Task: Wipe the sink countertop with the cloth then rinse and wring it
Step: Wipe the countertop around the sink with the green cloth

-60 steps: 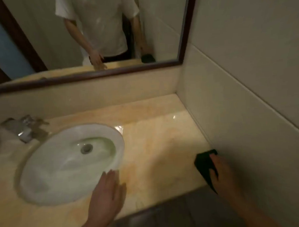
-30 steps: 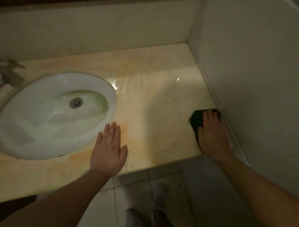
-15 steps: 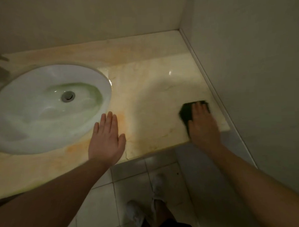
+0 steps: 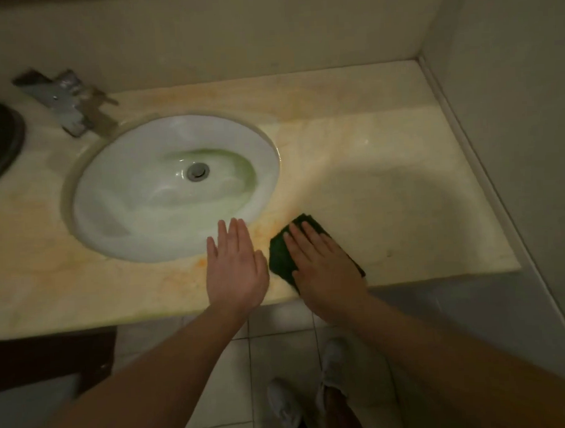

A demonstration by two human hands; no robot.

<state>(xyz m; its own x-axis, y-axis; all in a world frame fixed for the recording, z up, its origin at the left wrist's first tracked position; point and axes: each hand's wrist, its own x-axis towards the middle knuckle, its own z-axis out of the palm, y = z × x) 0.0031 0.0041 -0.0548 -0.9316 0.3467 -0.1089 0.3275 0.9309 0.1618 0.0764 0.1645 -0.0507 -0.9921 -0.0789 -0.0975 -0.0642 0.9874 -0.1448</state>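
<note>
our right hand (image 4: 322,260), spread flat on the cloth (image 4: 281,257), has swept it from the right wall to mid-frame beside our flat left hand (image 4: 235,267); wiping continues.

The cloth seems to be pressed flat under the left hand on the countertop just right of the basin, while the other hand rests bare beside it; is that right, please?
Not quite: the head view shows the right hand pressing the dark green cloth flat on the countertop just right of the basin. The left hand rests bare beside it.
</note>
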